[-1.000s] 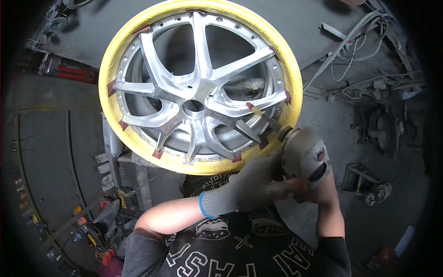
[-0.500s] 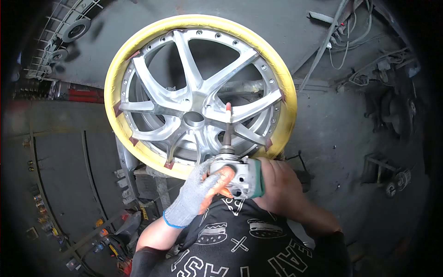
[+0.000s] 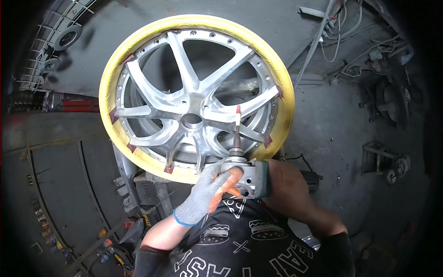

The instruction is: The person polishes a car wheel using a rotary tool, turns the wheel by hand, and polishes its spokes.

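Note:
An alloy wheel rim (image 3: 186, 64) with bare silver spokes fills the upper middle. Yellow masking (image 3: 290, 108) covers its outer lip, with dark red patches at several spoke ends. Below its right side, both hands hold a power grinder (image 3: 248, 179) with a grey head and dark green body. Its long spindle carries a thin bit with a red tip (image 3: 238, 111), seen over a right-hand spoke; contact I cannot tell. My left hand (image 3: 212, 189), in a grey glove with orange coating, is closed round the head. My bare right hand (image 3: 287, 185) wraps the body, fingers partly hidden.
A wire rack with small wheels (image 3: 68, 38) stands at upper left. Cables (image 3: 339, 34) hang at upper right. A small wheeled metal frame (image 3: 385, 164) is on the right, and assorted tools (image 3: 113, 251) lie at lower left.
Both hands and the grinder have shifted slightly right across the wheel, and the red tip now sits farther along the right-hand spoke. The whole view has shifted a little.

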Tool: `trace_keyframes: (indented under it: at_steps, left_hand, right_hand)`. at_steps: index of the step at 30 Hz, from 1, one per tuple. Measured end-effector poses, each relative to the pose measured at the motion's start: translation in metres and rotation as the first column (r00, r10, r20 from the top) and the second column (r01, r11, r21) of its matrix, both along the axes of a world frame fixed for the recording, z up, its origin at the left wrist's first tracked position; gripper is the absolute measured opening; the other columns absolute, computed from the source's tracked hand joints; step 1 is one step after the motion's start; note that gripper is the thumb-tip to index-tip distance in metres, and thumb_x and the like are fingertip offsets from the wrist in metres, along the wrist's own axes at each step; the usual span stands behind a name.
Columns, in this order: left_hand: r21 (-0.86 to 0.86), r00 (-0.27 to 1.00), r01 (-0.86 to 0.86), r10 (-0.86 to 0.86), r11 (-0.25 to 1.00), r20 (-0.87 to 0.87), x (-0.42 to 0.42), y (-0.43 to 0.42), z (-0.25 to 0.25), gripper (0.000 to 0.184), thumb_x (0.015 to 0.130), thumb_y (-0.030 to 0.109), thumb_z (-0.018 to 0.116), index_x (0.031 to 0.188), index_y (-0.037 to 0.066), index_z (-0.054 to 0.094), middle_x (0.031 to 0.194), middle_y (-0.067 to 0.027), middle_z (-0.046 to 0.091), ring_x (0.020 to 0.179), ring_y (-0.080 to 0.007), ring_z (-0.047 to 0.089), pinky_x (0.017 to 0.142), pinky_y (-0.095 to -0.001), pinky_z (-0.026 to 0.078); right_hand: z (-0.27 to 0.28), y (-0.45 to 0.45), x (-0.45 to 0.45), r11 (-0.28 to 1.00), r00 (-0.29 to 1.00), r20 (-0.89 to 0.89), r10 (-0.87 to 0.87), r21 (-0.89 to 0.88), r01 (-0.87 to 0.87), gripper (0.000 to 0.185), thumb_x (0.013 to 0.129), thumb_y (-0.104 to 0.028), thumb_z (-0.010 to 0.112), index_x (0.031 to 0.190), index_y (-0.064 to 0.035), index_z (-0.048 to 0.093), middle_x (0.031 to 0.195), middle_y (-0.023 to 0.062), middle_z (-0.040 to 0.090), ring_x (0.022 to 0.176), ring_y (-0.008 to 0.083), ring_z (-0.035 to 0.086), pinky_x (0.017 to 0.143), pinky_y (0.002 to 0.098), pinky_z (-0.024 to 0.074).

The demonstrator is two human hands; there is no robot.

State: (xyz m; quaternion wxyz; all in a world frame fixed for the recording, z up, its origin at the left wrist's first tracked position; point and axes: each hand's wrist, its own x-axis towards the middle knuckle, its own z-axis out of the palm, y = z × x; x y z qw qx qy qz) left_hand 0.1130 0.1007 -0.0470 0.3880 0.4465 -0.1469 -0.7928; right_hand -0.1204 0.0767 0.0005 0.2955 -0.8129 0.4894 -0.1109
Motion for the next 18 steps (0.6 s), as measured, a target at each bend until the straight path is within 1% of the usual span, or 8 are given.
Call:
trace_keyframes:
  at_steps: [4,7,9,12,14,15,17,18]
  left_hand:
    - [-0.006,0.991,0.135,-0.135,0.991,-0.021,0.008,-0.002,-0.017,0.038,0.096,0.012,0.054,0.124,-0.013,0.048,0.09,-0.0141,0.064,0.072,-0.0259,0.072,0.069,-0.0305,0.058]
    - [-0.107,0.984,0.141,-0.127,0.984,0.128,0.003,-0.002,0.006,0.037,0.096,0.013,0.057,0.122,-0.012,0.051,0.095,-0.0147,0.065,0.071,-0.0247,0.071,0.068,-0.0298,0.057]
    - [-0.09,0.991,0.057,-0.046,0.994,0.125,0.005,-0.004,0.017,0.037,0.096,0.017,0.062,0.121,-0.009,0.053,0.098,-0.0137,0.064,0.073,-0.0241,0.071,0.067,-0.0305,0.057]
    - [0.014,0.991,-0.041,0.039,0.999,0.13,0.006,-0.003,0.022,0.04,0.096,0.019,0.065,0.122,-0.008,0.053,0.1,-0.0135,0.064,0.072,-0.0245,0.071,0.066,-0.0317,0.058]
    - [-0.008,0.988,-0.019,0.02,1.0,0.155,0.006,0.002,0.024,0.041,0.096,0.019,0.064,0.124,-0.008,0.052,0.1,-0.0132,0.063,0.074,-0.022,0.07,0.065,-0.0336,0.059]
    - [-0.017,0.985,-0.052,0.054,0.998,0.164,0.003,0.002,0.036,0.044,0.095,0.017,0.065,0.128,-0.007,0.051,0.103,-0.0126,0.063,0.08,-0.0194,0.068,0.069,-0.0325,0.059]
    - [-0.055,0.974,-0.163,0.17,0.985,0.153,0.017,0.042,-0.028,0.055,0.089,0.008,0.069,0.137,-0.005,0.046,0.115,-0.0114,0.06,0.1,-0.0157,0.062,0.085,-0.0304,0.055]
    - [-0.061,0.974,-0.164,0.172,0.984,0.145,0.011,0.028,-0.011,0.055,0.089,0.008,0.069,0.137,-0.005,0.046,0.115,-0.0114,0.06,0.1,-0.0157,0.062,0.085,-0.0304,0.055]
  right_hand:
    - [0.01,-0.003,0.001,1.0,0.999,-0.027,-0.02,-0.024,0.02,0.073,0.063,-0.019,0.084,0.126,-0.0021,0.05,0.107,0.0166,0.062,0.097,0.0375,0.063,0.084,0.0449,0.049]
    - [0.005,-0.006,0.002,1.0,1.0,-0.006,0.024,0.008,-0.024,0.072,0.063,-0.018,0.083,0.124,-0.0012,0.05,0.106,0.0179,0.062,0.097,0.0375,0.062,0.084,0.0444,0.049]
    - [0.006,-0.009,0.009,0.995,0.996,0.0,0.087,0.048,-0.087,0.071,0.066,-0.021,0.081,0.123,0.0055,0.048,0.104,0.0179,0.059,0.095,0.0339,0.061,0.085,0.0431,0.0479]
    - [-0.002,-0.011,0.015,0.993,0.994,-0.011,0.11,0.039,-0.109,0.079,0.065,-0.028,0.084,0.125,0.007,0.047,0.107,0.0183,0.058,0.096,0.0337,0.061,0.085,0.0428,0.0478]
    - [-0.002,-0.01,0.011,0.996,0.995,0.033,0.091,-0.005,-0.091,0.076,0.064,-0.027,0.084,0.124,0.0053,0.049,0.105,0.0187,0.06,0.095,0.0355,0.061,0.084,0.0435,0.0485]
    - [-0.002,-0.009,0.01,0.996,0.994,0.081,0.077,-0.042,-0.074,0.074,0.062,-0.025,0.084,0.122,0.0036,0.051,0.103,0.0191,0.062,0.095,0.0372,0.062,0.084,0.0443,0.0492]
    - [-0.005,-0.006,0.003,0.999,0.993,0.117,0.032,0.024,-0.035,0.077,0.063,-0.027,0.085,0.125,0.0036,0.05,0.106,0.0193,0.062,0.097,0.0362,0.062,0.085,0.0436,0.0493]
    - [-0.005,-0.007,-0.002,0.996,0.989,0.147,-0.017,0.095,0.003,0.081,0.063,-0.029,0.086,0.127,0.0037,0.049,0.109,0.0195,0.061,0.099,0.0352,0.062,0.087,0.0429,0.0493]
